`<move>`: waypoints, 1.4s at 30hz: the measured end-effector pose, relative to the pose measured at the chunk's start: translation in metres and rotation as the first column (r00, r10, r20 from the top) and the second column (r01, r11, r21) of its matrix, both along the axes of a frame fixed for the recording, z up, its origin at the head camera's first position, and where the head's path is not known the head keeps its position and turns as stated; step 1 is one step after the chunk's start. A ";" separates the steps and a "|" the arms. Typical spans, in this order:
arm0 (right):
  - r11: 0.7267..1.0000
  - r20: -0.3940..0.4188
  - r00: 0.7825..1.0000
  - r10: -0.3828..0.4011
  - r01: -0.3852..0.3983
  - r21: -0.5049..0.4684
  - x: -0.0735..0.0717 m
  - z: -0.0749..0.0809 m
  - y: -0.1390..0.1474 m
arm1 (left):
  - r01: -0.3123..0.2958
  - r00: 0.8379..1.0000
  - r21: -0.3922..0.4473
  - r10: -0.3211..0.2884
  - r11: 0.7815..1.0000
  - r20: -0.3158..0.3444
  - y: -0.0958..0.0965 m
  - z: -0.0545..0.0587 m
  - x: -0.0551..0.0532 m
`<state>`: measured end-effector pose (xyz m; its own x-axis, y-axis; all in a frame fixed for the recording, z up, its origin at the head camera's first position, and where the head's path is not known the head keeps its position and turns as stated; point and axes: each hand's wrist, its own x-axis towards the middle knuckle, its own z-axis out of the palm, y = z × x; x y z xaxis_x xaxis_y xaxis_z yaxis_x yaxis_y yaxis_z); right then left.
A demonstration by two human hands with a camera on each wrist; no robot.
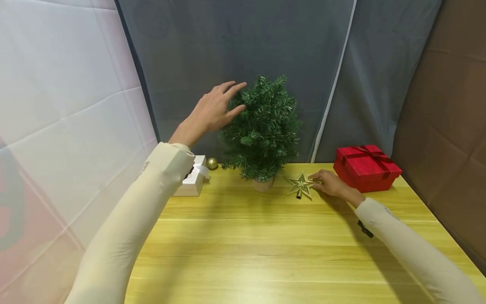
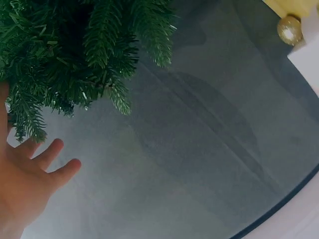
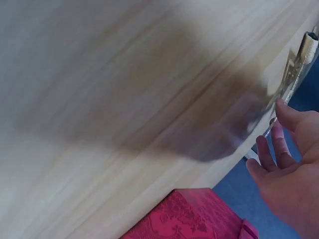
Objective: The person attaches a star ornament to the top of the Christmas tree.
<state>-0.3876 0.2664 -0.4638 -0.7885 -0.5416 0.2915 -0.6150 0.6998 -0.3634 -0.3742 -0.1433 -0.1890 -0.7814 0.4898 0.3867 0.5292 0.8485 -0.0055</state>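
A small green artificial Christmas tree (image 1: pixel 262 122) stands upright in a pale pot (image 1: pixel 263 184) at the back of the table. My left hand (image 1: pixel 212 107) is raised at the tree's upper left, fingers spread and holding nothing. In the left wrist view its fingers reach the outer branches (image 2: pixel 119 97). To the right of the pot, a gold star tree topper (image 1: pixel 300 184) has its socket toward me. My right hand (image 1: pixel 329 183) pinches one point of the star between thumb and fingers, as the right wrist view shows at the fingertips (image 3: pixel 281 107).
A red gift box (image 1: pixel 366 166) with a ribbon sits at the back right. On the left, partly behind my left sleeve, are a white box (image 1: pixel 193 183) with a white ribbon and a gold ball ornament (image 1: pixel 212 163). Grey cloth (image 1: pixel 303 50) hangs behind the wooden table (image 1: pixel 265 245).
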 end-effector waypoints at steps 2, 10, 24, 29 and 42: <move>1.000 -0.002 1.000 0.000 0.000 -0.014 0.001 0.003 0.001 | -0.001 0.999 0.026 0.000 1.000 0.040 0.001 0.000 -0.002; 0.999 -0.017 0.999 0.032 -0.032 -0.044 0.006 0.010 0.008 | 0.073 0.982 0.254 -0.114 0.964 0.149 0.003 -0.006 -0.012; 0.994 0.044 0.998 0.043 -0.038 -0.101 0.026 0.025 0.013 | 0.070 0.977 0.339 -0.133 0.938 0.168 0.004 -0.012 -0.013; 0.996 0.063 0.998 0.018 -0.012 -0.089 0.033 0.026 0.012 | 0.062 0.977 0.337 -0.126 0.940 0.172 0.003 -0.016 -0.012; 0.982 0.052 0.998 -0.038 0.047 -0.183 0.045 0.027 0.011 | 0.065 0.978 0.356 -0.131 0.932 0.164 0.003 -0.015 -0.011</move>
